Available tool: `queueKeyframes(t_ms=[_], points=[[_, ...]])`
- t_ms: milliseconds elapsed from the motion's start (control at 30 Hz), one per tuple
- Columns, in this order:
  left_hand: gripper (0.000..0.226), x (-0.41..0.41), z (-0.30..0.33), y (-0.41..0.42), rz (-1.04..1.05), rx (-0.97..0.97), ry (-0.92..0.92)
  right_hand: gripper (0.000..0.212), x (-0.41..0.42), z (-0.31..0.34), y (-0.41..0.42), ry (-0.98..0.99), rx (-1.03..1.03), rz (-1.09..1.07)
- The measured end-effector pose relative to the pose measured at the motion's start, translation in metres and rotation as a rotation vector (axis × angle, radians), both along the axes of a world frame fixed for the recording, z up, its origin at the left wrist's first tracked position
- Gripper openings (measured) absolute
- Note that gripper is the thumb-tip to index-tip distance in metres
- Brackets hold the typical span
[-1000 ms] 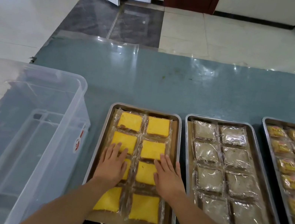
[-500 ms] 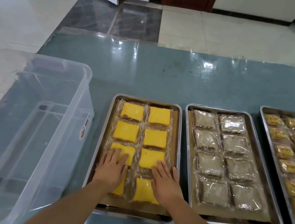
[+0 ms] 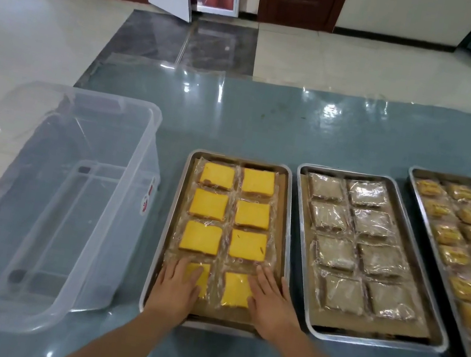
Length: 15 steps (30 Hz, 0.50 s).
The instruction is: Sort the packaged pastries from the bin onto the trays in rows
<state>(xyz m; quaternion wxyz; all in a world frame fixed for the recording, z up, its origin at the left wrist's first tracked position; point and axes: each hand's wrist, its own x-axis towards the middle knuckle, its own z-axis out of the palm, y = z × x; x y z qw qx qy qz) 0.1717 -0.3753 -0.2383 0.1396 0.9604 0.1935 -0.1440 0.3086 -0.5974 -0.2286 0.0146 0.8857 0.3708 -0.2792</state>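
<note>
Head view shows both hands lying flat on the nearest row of the tray of yellow pastries, which sits near the bench's front edge beside the clear bin at the left end. The left hand rests with straight fingers on the near-left packet; the right hand does the same at the outer side of the near-right packet. Neither hand grips anything. Eight packets fill the tray in two columns, and the bin looks empty, though its clear walls make that hard to confirm.

Each packet is probably light: a soft sponge slab in thin, glossy film. The film will slip under a flat palm and crinkle, and the cake inside would dent if squeezed. Best nudged by pressing lightly on top and sliding, or lifted by pinching the loose sealed film at the border, not the cake's middle. The brown paper liner beneath may shift with it.
</note>
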Motion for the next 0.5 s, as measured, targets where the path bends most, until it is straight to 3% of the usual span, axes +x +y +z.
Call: queueKeyframes(t_ms=[500], points=[[0.05,0.008,0.006,-0.013,-0.072,0.052,-0.008,0.057,-0.003,0.017,0.0,-0.034,0.02,-0.02]])
